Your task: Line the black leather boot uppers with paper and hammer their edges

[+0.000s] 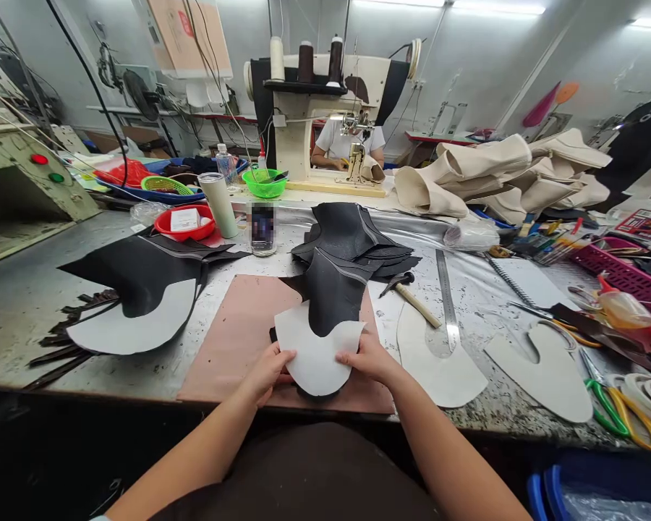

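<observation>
A black leather boot upper piece lies over a pink board, its lower part bearing a white curved lining piece. My left hand pinches the left edge of this piece, thumb on top and fingers beneath. On the opposite edge my right hand grips in the same way. Behind it rests a pile of black leather pieces. Left of the board is another black leather stack with a white curved piece on it. A hammer lies to the right.
White curved pieces, a steel ruler and scissors lie on the right. A phone, a tumbler and a red bowl stand behind. Beyond are a sewing machine, beige boot uppers and a seated person.
</observation>
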Motion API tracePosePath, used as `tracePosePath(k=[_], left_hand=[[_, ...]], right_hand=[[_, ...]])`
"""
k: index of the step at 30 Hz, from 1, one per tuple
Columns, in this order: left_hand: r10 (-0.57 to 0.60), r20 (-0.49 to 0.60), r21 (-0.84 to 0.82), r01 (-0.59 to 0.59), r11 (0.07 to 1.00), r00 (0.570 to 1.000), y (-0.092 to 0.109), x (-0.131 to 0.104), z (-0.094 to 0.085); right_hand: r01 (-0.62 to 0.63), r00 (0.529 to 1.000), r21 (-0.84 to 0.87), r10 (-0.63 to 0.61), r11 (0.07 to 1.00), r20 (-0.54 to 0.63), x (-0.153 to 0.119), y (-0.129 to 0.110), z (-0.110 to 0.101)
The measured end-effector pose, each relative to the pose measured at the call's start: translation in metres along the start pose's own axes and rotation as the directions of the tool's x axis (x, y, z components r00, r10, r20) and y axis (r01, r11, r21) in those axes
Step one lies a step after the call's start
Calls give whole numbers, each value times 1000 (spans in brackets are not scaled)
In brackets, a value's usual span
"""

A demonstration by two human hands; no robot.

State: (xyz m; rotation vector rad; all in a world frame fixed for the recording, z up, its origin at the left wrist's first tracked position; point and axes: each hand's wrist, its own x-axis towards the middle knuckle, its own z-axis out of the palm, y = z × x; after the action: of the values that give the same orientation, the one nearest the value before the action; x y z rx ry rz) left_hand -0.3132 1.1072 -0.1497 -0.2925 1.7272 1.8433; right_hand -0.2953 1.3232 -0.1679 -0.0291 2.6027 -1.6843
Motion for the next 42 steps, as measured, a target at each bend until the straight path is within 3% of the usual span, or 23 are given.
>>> tracePosePath(k=[3,6,13,16,19,21,23,26,28,31,36,42], left_hand=[[108,-6,275,-102,956,994,-2,2,-10],[210,11,523,-185,832,978,-2,4,-17],[362,80,780,-284,557,929,-2,7,-13],[378,115,895,-261,362,919,-2,3,-11],[440,47,978,-130,160,897,-3,-4,-10],[562,69,993,-110,39,825,-7,-7,-9],[636,278,956,-273,-109,720,-13,-7,-4],[478,662,740,-606,-292,578,-25,-1,7],[317,768,639,-698,-324,556,-32,6,13],[186,789,610,-711,-349,585,-41,15,15],[174,755,644,-664,-380,632,-41,19,11],[149,731,677,-681,-281,666,-17,17,21]], right_hand=[[0,997,-30,2,1000,81,-2,1,2],[8,997,-79,-2,997,75,-2,-2,2],[38,999,-146,-32,989,43,-2,3,5],[41,998,-204,-33,978,44,-3,0,7],[20,1000,-299,-12,954,29,-4,-6,8],[17,1000,-318,-12,948,20,-5,-9,9],[31,999,-300,-21,954,38,-3,-9,8],[-9,998,-228,21,974,51,7,-4,1],[-55,998,-181,60,982,20,20,3,-6],[-82,996,-148,76,986,-42,43,15,-19],[-102,989,-176,80,979,-127,67,32,-33],[-78,978,-320,10,944,-207,66,30,-31]])
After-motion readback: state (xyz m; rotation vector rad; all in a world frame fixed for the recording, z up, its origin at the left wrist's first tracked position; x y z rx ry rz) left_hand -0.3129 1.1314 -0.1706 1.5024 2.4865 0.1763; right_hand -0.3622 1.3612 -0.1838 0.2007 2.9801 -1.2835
